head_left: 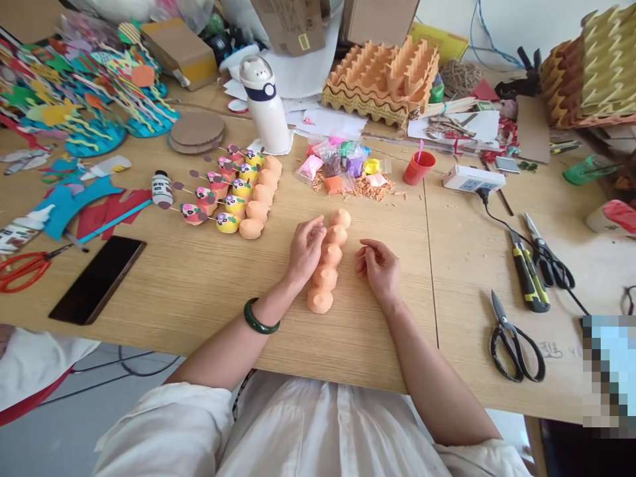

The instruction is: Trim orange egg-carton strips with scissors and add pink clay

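Note:
A strip of orange egg-carton cups stands in a row on the wooden table before me, cup bottoms up. My left hand rests along its left side, fingers loosely stretched, close to or touching the upper cups. To the right of the strip, apart from it, is my right hand, fingers loosely bent with nothing visible in them. Farther left lies a plain orange egg-carton strip, beside rows of yellow painted cups and red painted cups with small decorations and sticks.
Clay packets and orange shreds lie beyond, near a red cup and a white bottle. Egg trays are stacked behind. Black-handled scissors, a utility knife and a power strip are right; a phone is left.

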`<action>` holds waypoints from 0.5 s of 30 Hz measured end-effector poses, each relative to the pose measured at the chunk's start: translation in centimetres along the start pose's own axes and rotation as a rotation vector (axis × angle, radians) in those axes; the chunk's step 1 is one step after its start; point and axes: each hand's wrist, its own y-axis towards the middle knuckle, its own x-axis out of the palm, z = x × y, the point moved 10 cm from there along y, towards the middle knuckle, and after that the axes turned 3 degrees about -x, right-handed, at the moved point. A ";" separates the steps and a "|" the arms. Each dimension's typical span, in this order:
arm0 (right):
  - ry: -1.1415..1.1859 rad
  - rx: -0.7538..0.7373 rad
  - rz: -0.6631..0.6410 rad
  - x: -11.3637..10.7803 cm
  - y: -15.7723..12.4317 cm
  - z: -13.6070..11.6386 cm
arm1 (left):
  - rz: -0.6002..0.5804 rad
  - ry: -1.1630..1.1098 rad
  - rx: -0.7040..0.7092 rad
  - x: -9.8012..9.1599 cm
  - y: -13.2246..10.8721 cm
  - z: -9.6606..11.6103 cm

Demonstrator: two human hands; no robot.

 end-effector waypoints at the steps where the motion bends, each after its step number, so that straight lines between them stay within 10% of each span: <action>1: 0.006 -0.002 0.006 -0.1 0.0 0.0 | -0.005 -0.054 -0.027 -0.1 0.4 0.0; 7: 0.030 -0.005 0.053 -0.7 0.3 -0.1 | -0.043 -0.145 -0.046 -1.7 0.0 1.2; 15: 0.014 -0.017 0.008 -0.1 0.1 -0.2 | -0.211 0.232 0.181 -2.2 -8.8 2.4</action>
